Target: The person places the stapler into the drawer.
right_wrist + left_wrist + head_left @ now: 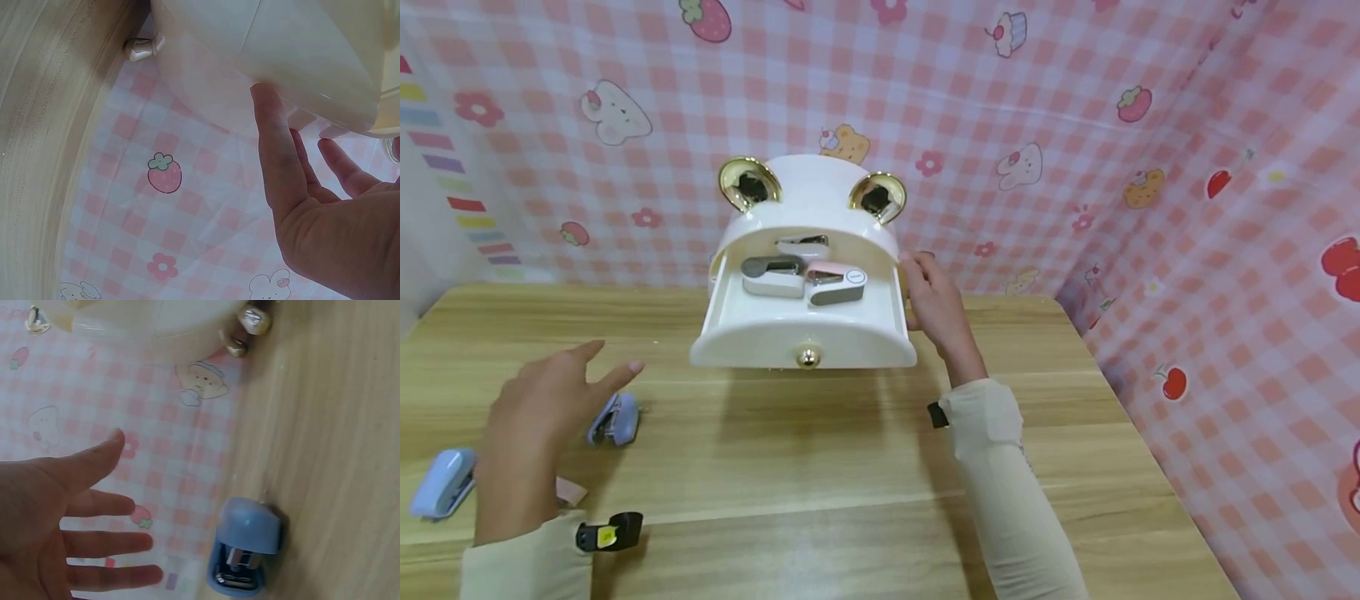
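A white storage box with two gold-rimmed round ears stands at the back of the table, its drawer pulled out. Inside lie a grey-and-white stapler, a pink-and-grey stapler and a white stapler behind them. My right hand rests its fingertips against the box's right side; in the right wrist view the extended fingers touch the white wall. Fingers spread, my left hand holds nothing. It hovers beside a small blue-purple stapler, seen also as a blue stapler in the left wrist view.
A light blue stapler lies at the table's left, next to my left wrist. A pinkish object shows partly from behind that wrist. Pink checked cloth covers the wall behind and right of the wooden table.
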Demonstrator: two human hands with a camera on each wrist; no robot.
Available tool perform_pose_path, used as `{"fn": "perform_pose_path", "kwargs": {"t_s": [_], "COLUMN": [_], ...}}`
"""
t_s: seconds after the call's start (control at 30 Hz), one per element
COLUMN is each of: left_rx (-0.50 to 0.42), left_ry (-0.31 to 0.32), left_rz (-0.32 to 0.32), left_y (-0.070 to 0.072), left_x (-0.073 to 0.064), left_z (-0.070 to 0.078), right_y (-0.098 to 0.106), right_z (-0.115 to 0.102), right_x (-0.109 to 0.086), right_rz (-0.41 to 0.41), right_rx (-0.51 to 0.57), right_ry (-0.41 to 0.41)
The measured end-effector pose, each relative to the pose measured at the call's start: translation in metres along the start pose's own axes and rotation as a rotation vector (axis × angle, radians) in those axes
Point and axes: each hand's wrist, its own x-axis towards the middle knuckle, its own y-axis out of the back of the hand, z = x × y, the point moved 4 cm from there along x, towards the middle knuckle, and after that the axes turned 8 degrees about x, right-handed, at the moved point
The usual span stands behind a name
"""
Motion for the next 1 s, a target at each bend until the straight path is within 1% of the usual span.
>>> {"fn": "perform_pose_path", "kwargs": {"t_s": [0.23, 0.3, 0.33, 0.43, 0.53, 0.77, 0.93, 1.0], "left_rx": [-0.034, -0.043, -0.041, -0.047, -0.055, -0.056, -0.029, -0.015], "left_ry": [0.016, 0.018, 0.015, 0.002, -0.007, 0.028, -0.006, -0.027], "left_rz": [-0.161, -0.195, -0.202, -0.2, -0.177, -0.142, -0.116, -0.088], "left_y": [-0.017, -0.021, -0.022, -0.024, -0.027, -0.031, -0.032, -0.032], "left_x": [0.002, 0.003, 0.004, 0.007, 0.007, 0.007, 0.006, 0.005], "left_z": [-0.001, 0.0, 0.0, 0.003, 0.004, 0.003, 0.003, 0.003], "right_y": [0.0, 0.0, 0.0, 0.001, 0.001, 0.001, 0.0, 0.0], "right_z": [-0.002, -0.003, -0.003, -0.002, 0.0, 0.0, 0.002, 0.003], "right_x": [0.0, -0.001, -0.001, -0.001, 0.0, 0.0, 0.0, 0.0], "right_rz": [0.0, 0.002, 0.003, 0.003, 0.001, 0.01, -0.004, -0.007], "right_rx": [-0.004, -0.006, -0.011, -0.012, -0.008, -0.017, 0.001, 0.006], "right_ry": [0.01, 0.013, 0.014, 0.013, 0.011, 0.035, 0.022, 0.018]}}
